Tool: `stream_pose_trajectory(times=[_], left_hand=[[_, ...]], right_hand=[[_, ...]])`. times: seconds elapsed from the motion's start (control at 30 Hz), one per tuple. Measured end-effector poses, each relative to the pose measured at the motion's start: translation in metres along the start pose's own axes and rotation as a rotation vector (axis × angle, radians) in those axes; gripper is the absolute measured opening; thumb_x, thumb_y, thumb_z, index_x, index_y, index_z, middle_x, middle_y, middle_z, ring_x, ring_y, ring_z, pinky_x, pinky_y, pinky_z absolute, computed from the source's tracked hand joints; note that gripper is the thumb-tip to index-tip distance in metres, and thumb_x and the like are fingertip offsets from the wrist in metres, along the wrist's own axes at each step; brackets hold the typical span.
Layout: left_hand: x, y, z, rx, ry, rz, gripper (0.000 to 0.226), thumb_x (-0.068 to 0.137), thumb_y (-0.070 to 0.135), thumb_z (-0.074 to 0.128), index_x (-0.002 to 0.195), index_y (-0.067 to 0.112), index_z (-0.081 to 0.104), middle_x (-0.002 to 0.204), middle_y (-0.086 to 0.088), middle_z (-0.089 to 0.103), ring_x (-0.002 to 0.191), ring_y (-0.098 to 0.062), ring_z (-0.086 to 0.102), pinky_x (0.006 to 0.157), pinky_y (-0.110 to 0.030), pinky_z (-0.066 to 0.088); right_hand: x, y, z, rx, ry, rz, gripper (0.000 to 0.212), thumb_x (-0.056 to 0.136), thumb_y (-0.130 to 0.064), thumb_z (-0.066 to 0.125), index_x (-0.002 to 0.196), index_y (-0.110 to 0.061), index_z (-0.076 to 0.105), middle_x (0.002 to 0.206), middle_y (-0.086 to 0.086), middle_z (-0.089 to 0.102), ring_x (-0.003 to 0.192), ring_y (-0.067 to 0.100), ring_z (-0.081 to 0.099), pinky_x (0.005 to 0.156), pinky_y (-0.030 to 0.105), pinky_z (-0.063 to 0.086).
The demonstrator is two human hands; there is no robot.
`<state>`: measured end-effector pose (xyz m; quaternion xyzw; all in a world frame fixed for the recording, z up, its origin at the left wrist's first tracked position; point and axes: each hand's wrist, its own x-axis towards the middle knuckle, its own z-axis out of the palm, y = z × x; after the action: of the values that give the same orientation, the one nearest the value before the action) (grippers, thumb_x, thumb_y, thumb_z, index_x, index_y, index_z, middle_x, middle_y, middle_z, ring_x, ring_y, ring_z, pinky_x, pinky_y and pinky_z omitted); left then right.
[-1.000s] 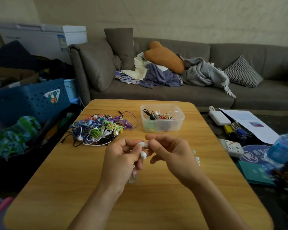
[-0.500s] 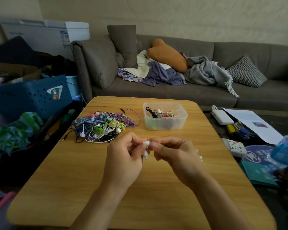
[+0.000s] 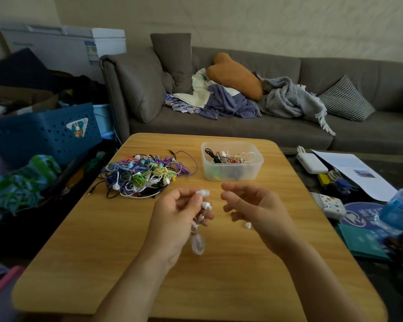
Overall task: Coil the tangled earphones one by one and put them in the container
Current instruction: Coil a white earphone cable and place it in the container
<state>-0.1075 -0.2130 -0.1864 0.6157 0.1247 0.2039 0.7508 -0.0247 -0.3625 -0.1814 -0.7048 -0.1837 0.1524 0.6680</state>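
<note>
Over table [image 3: 116,228]: left hand [image 3: 175,219] gripping coiled white earphone [image 3: 199,238], right hand [image 3: 254,208] now let go, fingers loose; ready for container [image 3: 233,175].

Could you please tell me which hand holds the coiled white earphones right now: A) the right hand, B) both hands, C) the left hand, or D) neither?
C: the left hand grips the white earphones, while the right hand has let go.
</note>
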Motion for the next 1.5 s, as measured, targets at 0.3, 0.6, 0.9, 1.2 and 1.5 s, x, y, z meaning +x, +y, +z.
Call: stream_pose_trajectory(times=[0.3,0.6,0.9,1.2,1.5], left_hand=[[0.003,0.0,0.003,-0.426,-0.062,-0.333,0.023,0.092,-0.008,0.05,0.112,-0.006,0.061,0.09,-0.023,0.07,0.074,-0.025,0.071,0.062,-0.025,0.058],[0.0,-0.002,0.002,-0.382,-0.032,-0.347,0.033,0.079,-0.015,0.062,0.111,-0.011,0.058,0.106,-0.032,0.066,0.086,-0.03,0.073,0.068,-0.026,0.059],[-0.002,-0.003,0.004,-0.326,-0.013,-0.304,0.041,0.063,-0.002,0.073,0.102,-0.006,0.061,0.092,-0.028,0.071,0.075,-0.027,0.072,0.064,-0.026,0.058],[-0.002,-0.001,0.001,-0.285,-0.024,-0.295,0.036,0.074,-0.007,0.069,0.109,-0.006,0.063,0.094,-0.027,0.071,0.076,-0.025,0.071,0.068,-0.027,0.06],[-0.003,-0.004,0.006,-0.191,-0.035,-0.246,0.021,0.08,-0.008,0.067,0.1,-0.005,0.067,0.092,-0.025,0.072,0.075,-0.021,0.072,0.07,-0.022,0.059]], right_hand=[[0.017,0.02,-0.067,-0.587,0.337,0.02,0.016,0.098,-0.021,0.058,0.104,-0.028,0.07,0.09,-0.009,0.069,0.09,0.019,0.067,0.071,0.031,0.054],[0.023,0.024,-0.073,-0.899,0.288,0.113,0.024,0.096,-0.011,0.052,0.104,-0.022,0.072,0.108,-0.003,0.065,0.077,0.03,0.067,0.05,0.024,0.047],[0.023,0.024,-0.081,-0.959,0.252,0.188,0.012,0.079,-0.029,0.071,0.07,-0.038,0.07,0.11,-0.005,0.064,0.118,0.026,0.049,0.098,0.05,0.044],[0.019,0.023,-0.078,-0.939,0.211,0.108,0.005,0.094,-0.028,0.064,0.093,-0.028,0.068,0.099,-0.008,0.061,0.107,0.017,0.053,0.077,0.031,0.045],[0.005,0.011,-0.053,-0.141,0.086,-0.108,0.025,0.078,-0.018,0.075,0.1,-0.008,0.068,0.092,0.006,0.076,0.091,0.017,0.073,0.077,0.027,0.056]])
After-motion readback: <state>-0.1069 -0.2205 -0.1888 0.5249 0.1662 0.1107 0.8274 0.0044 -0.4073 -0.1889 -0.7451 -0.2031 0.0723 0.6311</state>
